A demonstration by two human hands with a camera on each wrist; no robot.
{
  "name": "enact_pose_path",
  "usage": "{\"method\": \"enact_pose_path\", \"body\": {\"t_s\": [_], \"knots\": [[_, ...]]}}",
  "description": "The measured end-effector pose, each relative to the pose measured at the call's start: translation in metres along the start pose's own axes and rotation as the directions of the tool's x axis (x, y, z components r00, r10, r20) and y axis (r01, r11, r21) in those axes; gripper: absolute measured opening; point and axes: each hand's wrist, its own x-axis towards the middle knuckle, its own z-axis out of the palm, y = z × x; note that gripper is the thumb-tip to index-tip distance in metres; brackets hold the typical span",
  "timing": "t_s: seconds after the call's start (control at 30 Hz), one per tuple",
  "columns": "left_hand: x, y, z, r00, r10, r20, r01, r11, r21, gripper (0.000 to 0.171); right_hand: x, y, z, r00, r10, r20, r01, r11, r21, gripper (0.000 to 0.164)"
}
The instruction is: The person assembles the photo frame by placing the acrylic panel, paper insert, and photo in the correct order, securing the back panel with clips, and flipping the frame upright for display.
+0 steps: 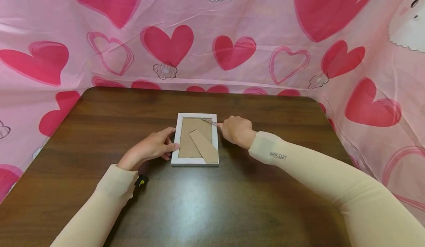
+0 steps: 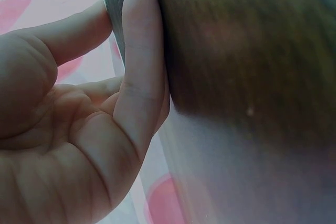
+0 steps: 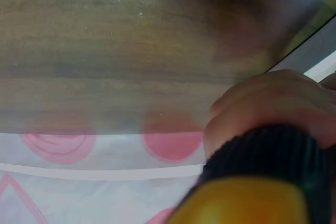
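Observation:
A white picture frame [image 1: 195,160] lies face down on the brown table, its cardboard back [image 1: 186,143] upward. The slanted cardboard stand [image 1: 205,146] sits across that back. My left hand [image 1: 154,145] holds the frame's left side, thumb over the rim and fingers along the outer edge. In the left wrist view, a finger [image 2: 142,51] lies against the frame's side. My right hand [image 1: 237,130] grips a screwdriver by its black and yellow handle [image 3: 247,198]. Its thin metal shaft [image 1: 209,121] reaches over the right rim, with the tip at the upper edge of the backing.
The wooden table [image 1: 265,202] extends on all sides of the frame. A small black object with a yellow mark [image 1: 141,181] shows beside my left sleeve. Pink cloth with hearts [image 1: 232,51] hangs behind the table and along both sides.

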Motion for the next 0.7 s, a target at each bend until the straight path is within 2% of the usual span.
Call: {"method": "enact_pose_path", "body": {"t_s": [0.3, 0.47, 0.7], "knots": [[0.000, 0.001, -0.001, 1.000, 0.014, 0.002, -0.014, 1.000, -0.006, 0.064, -0.003, -0.004, 0.014, 0.994, -0.019, -0.108, 0.015, 0.999, -0.044, 0.058], [-0.001, 0.001, -0.001, 1.000, 0.015, 0.003, -0.015, 1.000, -0.002, 0.065, -0.004, -0.005, 0.019, 0.991, -0.021, -0.133, 0.015, 0.999, -0.042, 0.059], [0.000, 0.001, -0.001, 1.000, 0.004, 0.003, -0.004, 1.000, 0.004, 0.065, -0.009, -0.006, 0.029, 0.974, -0.026, -0.227, 0.020, 0.999, -0.028, 0.061]]}}
